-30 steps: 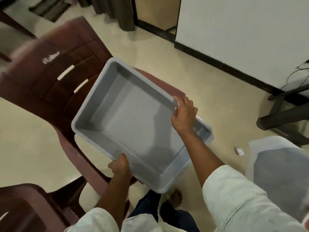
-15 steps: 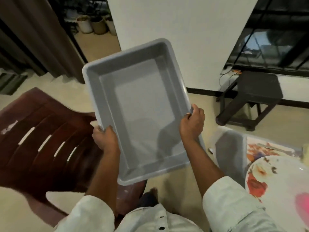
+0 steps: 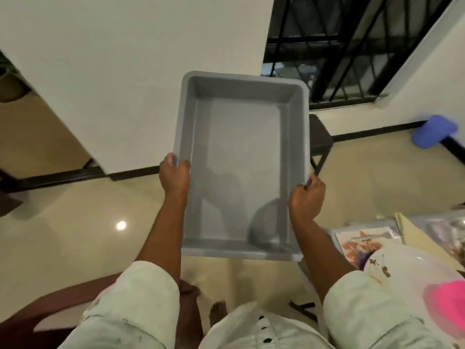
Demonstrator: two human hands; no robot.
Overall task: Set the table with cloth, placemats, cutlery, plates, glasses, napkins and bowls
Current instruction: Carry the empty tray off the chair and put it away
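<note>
- Both our hands carry an empty grey tub [image 3: 241, 157] at chest height, out over the tiled floor [image 3: 75, 222]: our left hand [image 3: 175, 176] wraps the tub's left rim, fingers curled over the edge, and our right hand [image 3: 305, 197] clamps the right rim the same way.
- Nothing lies inside the tub; only shadows fall across its flat bottom.
- To the right of the tub and lower in view sits the corner of the table [image 3: 415, 260], already dressed with a floral placemat [image 3: 357, 248], a piece of cutlery [image 3: 370, 238] lying on it, and a white plate [image 3: 407, 280] with a bright pink patch.
- Beyond the tub stand a white wall [image 3: 125, 59] and a barred window [image 3: 352, 46]; a dark stool [image 3: 320, 137] peeks out from behind the tub's right edge, and a blue object [image 3: 432, 131] lies on the floor well to its right.
- Below the tub, at our left, part of a dark red chair [image 3: 50, 303] shows.
- We judge the step in hand to be putting the emptied tub away, the setting looking largely done at this corner.
- To do it well, we should keep both grips even so the tub stays level, steer it wide of the plate's rim, and set it down flat on a steady spot rather than dropping it.
</note>
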